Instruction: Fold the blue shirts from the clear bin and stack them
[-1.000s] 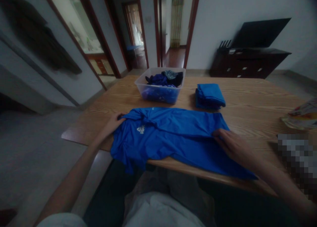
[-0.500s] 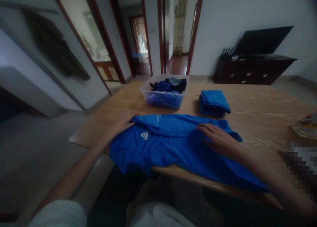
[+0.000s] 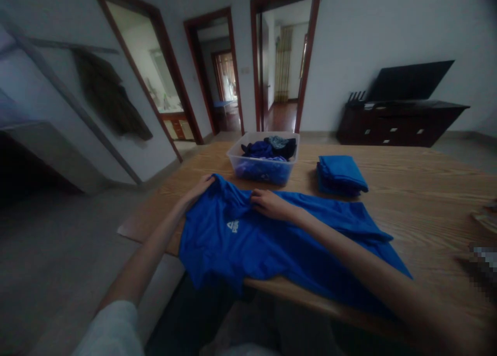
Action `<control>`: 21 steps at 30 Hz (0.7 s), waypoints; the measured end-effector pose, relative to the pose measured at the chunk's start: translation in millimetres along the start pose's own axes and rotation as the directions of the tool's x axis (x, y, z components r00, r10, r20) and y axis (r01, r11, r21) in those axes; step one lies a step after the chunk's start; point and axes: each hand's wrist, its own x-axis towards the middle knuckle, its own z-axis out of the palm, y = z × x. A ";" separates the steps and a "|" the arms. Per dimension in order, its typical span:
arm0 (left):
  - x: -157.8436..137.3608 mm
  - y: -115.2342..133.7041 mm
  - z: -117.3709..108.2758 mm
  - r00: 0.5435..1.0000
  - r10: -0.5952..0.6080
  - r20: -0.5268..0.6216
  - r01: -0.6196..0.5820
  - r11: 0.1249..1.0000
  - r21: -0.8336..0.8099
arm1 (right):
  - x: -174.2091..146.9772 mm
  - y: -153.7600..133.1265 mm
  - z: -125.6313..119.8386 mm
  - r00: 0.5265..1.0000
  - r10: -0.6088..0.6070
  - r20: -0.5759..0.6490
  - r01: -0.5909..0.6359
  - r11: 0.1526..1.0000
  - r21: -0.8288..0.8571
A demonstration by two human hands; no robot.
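Observation:
A blue T-shirt (image 3: 248,252) with a white chest logo lies spread and wrinkled across the near part of the table, its lower edge hanging over the front. My left hand (image 3: 202,186) pinches it at the far left corner, lifting the cloth into a small peak. Further right, my right hand (image 3: 271,203) is closed on the shirt's far side, above the logo, fingers bent into a fold. Behind the shirt stands a clear plastic bin (image 3: 261,170) of crumpled dark and blue clothes. A folded stack of blue clothes (image 3: 341,173) sits to its right.
The wooden table (image 3: 423,195) reaches out to the right, where a blurred item (image 3: 487,216) lies at the edge. Beyond are a dark cabinet (image 3: 399,123) with a television (image 3: 411,81), several doorways, and a jacket (image 3: 112,97) hanging on the left.
My right hand has moved left along the shirt and closed on its cloth. The left corner is raised, and the folded-over part with small lettering has shifted out of sight. The view has tilted up slightly.

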 end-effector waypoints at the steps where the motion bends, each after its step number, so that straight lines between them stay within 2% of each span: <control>1: 4.5 -3.9 -1.4 0.999 -0.010 -0.038 0.010 1.000 -0.004 | -1.0 4.7 -2.1 0.999 0.025 -0.042 -0.024 1.000 0.018; 5: 15.1 -16.4 -7.9 0.988 -0.046 -0.144 0.053 0.998 0.044 | -9.9 19.8 -11.8 0.981 0.119 -0.153 -0.112 0.992 0.059; 9: 0.7 -18.6 -12.6 0.986 -0.050 -0.161 0.076 0.984 0.162 | -21.4 18.7 -9.8 0.992 0.098 -0.077 -0.098 0.995 0.012; 13: -23.6 -8.8 -9.6 0.978 -0.046 -0.203 0.098 0.962 0.254 | -26.8 -3.2 0.2 0.998 0.060 -0.012 -0.061 0.996 -0.072; 18: -42.6 1.0 18.4 0.996 -0.094 0.000 0.092 0.972 0.216 | -8.6 -37.4 10.8 0.998 -0.040 0.054 0.045 0.996 -0.082; 21: -41.0 3.5 33.8 0.995 -0.098 0.022 0.093 0.981 0.169 | 10.9 -44.6 11.1 0.994 -0.067 0.083 0.074 0.994 -0.078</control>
